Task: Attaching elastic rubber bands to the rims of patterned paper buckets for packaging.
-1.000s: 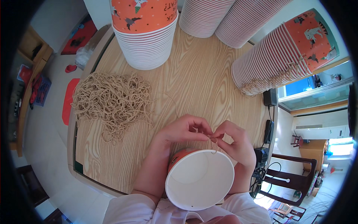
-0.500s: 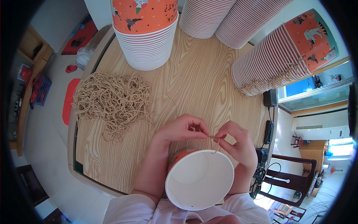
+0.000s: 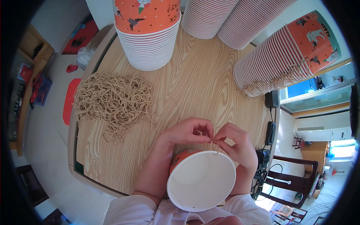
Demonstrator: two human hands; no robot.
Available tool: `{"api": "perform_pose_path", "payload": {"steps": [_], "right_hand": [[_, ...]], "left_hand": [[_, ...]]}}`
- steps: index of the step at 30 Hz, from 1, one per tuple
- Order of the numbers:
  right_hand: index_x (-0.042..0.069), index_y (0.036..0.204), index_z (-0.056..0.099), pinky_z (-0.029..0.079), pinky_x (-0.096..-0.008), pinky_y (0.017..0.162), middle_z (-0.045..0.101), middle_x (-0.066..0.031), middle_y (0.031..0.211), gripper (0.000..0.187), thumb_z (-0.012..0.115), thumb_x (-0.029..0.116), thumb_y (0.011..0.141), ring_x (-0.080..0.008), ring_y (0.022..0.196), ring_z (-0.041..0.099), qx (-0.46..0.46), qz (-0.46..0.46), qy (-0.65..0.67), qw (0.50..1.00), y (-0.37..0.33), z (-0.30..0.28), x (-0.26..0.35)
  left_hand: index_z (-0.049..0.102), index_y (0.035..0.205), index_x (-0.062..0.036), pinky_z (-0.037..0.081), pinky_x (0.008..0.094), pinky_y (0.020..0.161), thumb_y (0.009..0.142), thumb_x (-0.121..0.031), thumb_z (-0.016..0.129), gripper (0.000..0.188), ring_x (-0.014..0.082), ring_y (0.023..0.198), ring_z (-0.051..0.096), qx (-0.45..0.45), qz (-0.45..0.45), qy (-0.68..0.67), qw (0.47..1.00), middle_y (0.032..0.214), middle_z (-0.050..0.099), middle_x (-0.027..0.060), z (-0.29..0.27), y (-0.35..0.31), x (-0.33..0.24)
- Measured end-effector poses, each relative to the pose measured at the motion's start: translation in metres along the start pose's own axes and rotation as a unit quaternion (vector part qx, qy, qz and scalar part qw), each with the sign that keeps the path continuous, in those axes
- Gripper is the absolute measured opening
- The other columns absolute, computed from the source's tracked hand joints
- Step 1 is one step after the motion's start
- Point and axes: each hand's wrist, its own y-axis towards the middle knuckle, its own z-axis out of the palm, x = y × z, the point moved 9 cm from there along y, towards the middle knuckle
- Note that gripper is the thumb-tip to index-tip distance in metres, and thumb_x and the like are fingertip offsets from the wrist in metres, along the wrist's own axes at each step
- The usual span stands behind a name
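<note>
Above the paper bucket's [image 3: 201,180] rim, left hand [image 3: 186,131] and right hand [image 3: 237,143] pinch one thin string [image 3: 214,141] — bare table [image 3: 204,86] beyond.

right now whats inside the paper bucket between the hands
The paper bucket looks empty: plain white walls and floor, with a small dark dot near the lower rim. A bit of twine hangs at the far rim, where both hands pinch it. Its outer side is mostly hidden.
</note>
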Motion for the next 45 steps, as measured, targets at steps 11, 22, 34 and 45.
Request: {"api": "perform_pose_path", "payload": {"steps": [11, 22, 34, 45], "right_hand": [[0.0, 0.086, 0.062, 0.049, -0.0296, 0.065, 0.06, -0.0106, 0.081, 0.018, 0.067, -0.008, 0.071, -0.0225, 0.075, 0.061, -0.027, -0.012, 0.005, 1.0, -0.003, -0.01, 0.001], [0.001, 0.087, 0.064, 0.049, -0.031, 0.066, 0.061, -0.0095, 0.081, 0.018, 0.068, -0.006, 0.071, -0.0239, 0.077, 0.062, -0.017, -0.011, -0.012, 1.0, -0.001, -0.006, -0.003], [0.001, 0.086, 0.064, 0.049, -0.0302, 0.066, 0.061, -0.0095, 0.081, 0.015, 0.068, -0.006, 0.073, -0.0234, 0.077, 0.063, -0.033, 0.004, 0.005, 0.999, -0.003, -0.01, -0.007], [0.0, 0.089, 0.065, 0.047, -0.0286, 0.067, 0.061, -0.0072, 0.081, 0.019, 0.073, -0.003, 0.072, -0.019, 0.074, 0.059, -0.013, 0.043, 0.011, 0.999, 0.01, 0.005, -0.026]], "left_hand": [[0.062, 0.098, -0.0054, 0.045, 0.0215, 0.072, 0.083, -0.009, 0.068, 0.016, 0.0048, 0.08, 0.053, -0.03, -0.011, 0.005, 0.999, 0.09, 0.061, -0.0022, -0.005, -0.003, 0.0], [0.067, 0.091, -0.0021, 0.047, 0.0231, 0.074, 0.085, -0.009, 0.068, 0.01, 0.0071, 0.082, 0.058, -0.044, 0.013, 0.024, 0.999, 0.086, 0.065, 0.0005, -0.009, -0.002, -0.004], [0.065, 0.095, -0.0024, 0.047, 0.0239, 0.075, 0.084, -0.01, 0.068, 0.014, 0.0077, 0.083, 0.059, -0.054, -0.018, 0.03, 0.998, 0.088, 0.065, 0.0011, -0.013, -0.003, 0.003], [0.066, 0.096, -0.0013, 0.047, 0.0237, 0.074, 0.083, -0.007, 0.067, 0.014, 0.0069, 0.083, 0.058, -0.099, 0.0, 0.046, 0.994, 0.088, 0.066, 0.0009, -0.021, 0.002, 0.006]]}}
